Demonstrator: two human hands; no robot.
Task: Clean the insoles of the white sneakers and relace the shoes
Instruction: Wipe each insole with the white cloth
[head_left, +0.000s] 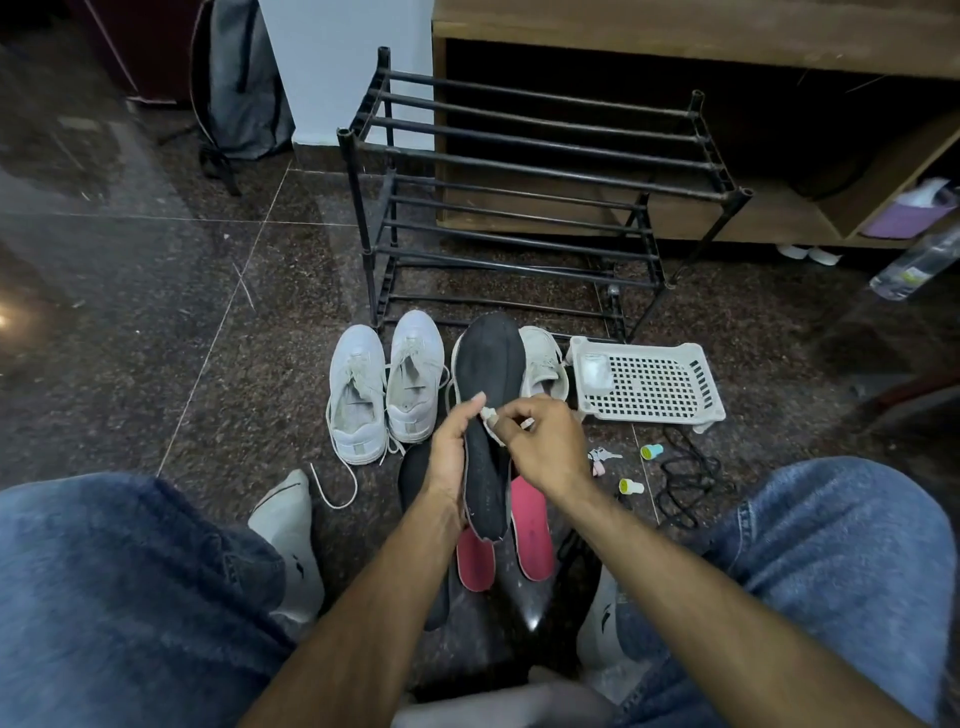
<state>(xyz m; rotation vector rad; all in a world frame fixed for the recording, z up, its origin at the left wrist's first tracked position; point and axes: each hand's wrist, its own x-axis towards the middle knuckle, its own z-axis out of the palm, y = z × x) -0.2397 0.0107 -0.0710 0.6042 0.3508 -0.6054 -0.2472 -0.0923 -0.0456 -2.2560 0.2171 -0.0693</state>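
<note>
Head view: left grip grasps black insole; right grip pinches white scrap

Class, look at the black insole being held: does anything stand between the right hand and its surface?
Only a small whitish wad, pinched in the right hand against the black insole; the left hand grips the insole's edge.
</note>
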